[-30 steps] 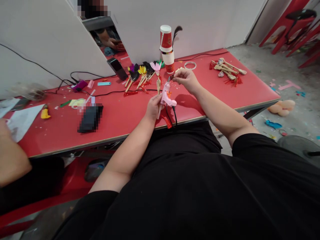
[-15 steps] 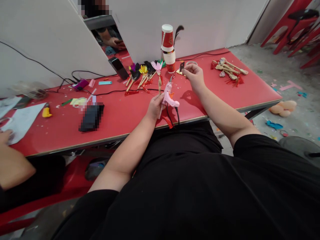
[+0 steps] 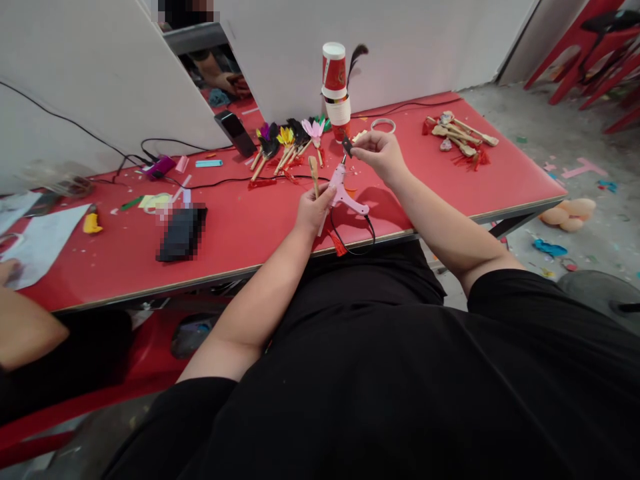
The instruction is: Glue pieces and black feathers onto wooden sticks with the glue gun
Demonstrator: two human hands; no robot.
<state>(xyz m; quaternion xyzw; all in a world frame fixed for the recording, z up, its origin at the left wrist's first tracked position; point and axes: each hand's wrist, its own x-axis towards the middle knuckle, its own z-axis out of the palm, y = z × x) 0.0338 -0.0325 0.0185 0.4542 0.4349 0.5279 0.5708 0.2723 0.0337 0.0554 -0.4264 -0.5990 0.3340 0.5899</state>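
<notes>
My left hand [image 3: 315,210] is closed around a pink hot glue gun [image 3: 344,195] and a thin wooden stick [image 3: 314,175] together. The gun's metal nozzle points up and away from me, and its black cord loops down near the table edge. A red tassel [image 3: 339,244] hangs below that hand. Pinched between the fingertips of my right hand [image 3: 383,155] is a small flat black piece [image 3: 347,145], right at the nozzle tip; whether they touch I cannot tell.
Stacked paper cups [image 3: 334,73] stand by the wall. Tasselled sticks with coloured petals [image 3: 286,137] lie left of them, more tasselled sticks [image 3: 457,137] at right. A tape roll [image 3: 383,125], a phone [image 3: 235,132] and a black pouch [image 3: 181,233] are on the red table. Someone's arm [image 3: 30,327] is at left.
My right hand has moved left and slightly down, taking the black piece to the nozzle. The glue gun has turned in my left hand, and the stick's upper end has shifted left.
</notes>
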